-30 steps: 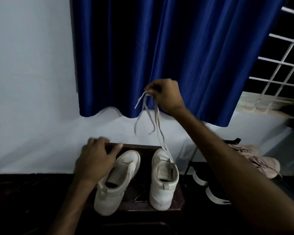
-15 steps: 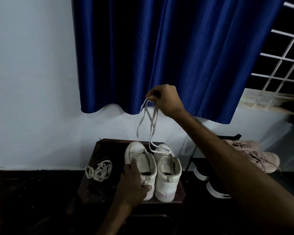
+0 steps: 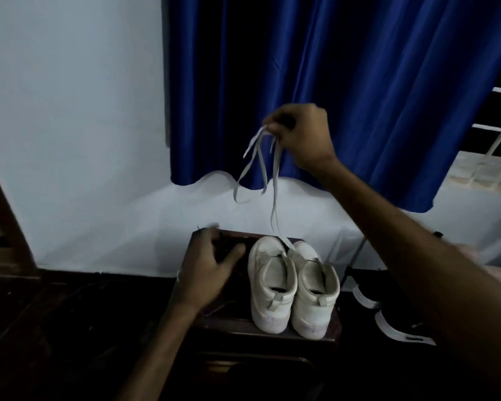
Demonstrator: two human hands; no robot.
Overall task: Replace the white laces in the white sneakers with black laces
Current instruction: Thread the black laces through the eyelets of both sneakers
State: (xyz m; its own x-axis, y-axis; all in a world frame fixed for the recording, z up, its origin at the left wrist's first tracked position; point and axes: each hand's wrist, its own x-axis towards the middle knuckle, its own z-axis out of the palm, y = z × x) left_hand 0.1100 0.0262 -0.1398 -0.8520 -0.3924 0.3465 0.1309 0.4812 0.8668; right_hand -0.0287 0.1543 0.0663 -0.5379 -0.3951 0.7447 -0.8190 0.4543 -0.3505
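Dark stool [image 3: 266,340] bears white sneakers [image 3: 272,282]; blue curtain [image 3: 359,82] behind, perhaps satin.

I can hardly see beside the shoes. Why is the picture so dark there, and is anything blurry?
Head view: the light is dim, so the dark stool top swallows whatever lies under the left hand, which looks slightly smeared; the white sneakers and the white lace hanging from the right hand stand out, the lace clearest against the blue curtain.

No readable text, labels, brands or numbers anywhere; scene dim, surfaces unmarked.
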